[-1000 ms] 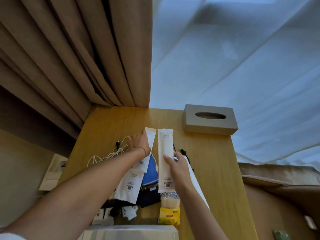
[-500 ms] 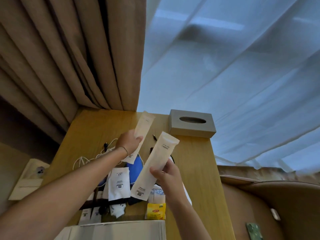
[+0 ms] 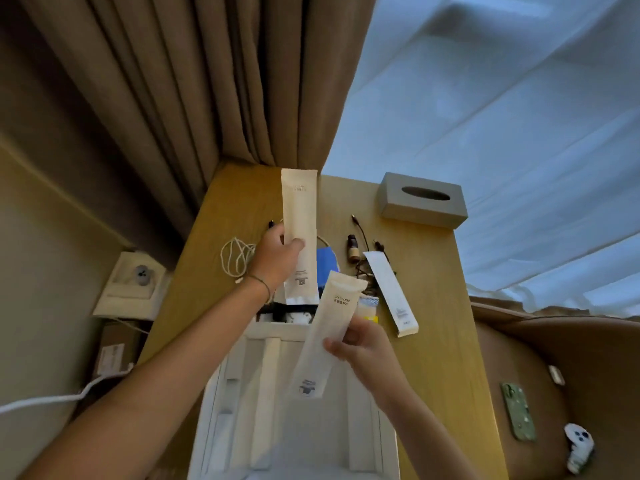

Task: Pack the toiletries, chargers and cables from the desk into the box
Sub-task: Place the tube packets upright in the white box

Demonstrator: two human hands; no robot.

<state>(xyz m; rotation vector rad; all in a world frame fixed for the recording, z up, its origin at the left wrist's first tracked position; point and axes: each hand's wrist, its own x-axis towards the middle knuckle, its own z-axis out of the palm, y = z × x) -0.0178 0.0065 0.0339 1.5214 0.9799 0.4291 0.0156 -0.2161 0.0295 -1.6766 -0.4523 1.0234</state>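
Note:
My left hand (image 3: 275,256) grips a long cream toiletry packet (image 3: 300,216), held upright above the wooden desk (image 3: 436,289). A second white packet (image 3: 327,330), printed as a dental kit, is pinched in my right hand (image 3: 362,344) and hangs tilted over the open white box (image 3: 277,403) at the desk's near edge. A third packet (image 3: 391,292) lies flat on the desk to the right. A coiled white cable (image 3: 235,258), a blue pouch (image 3: 327,263), a small brown bottle (image 3: 352,249) and black cables (image 3: 362,233) lie behind the box.
A grey tissue box (image 3: 424,199) stands at the desk's far right corner. Brown curtains (image 3: 207,81) hang behind on the left, sheer white ones on the right. A brown seat (image 3: 571,375) to the right carries a green phone (image 3: 518,410) and a white controller (image 3: 578,448).
Both hands lifted their packets off the desk and drew them toward me. The right packet now hangs over the box, which has come further into view. A third packet is uncovered.

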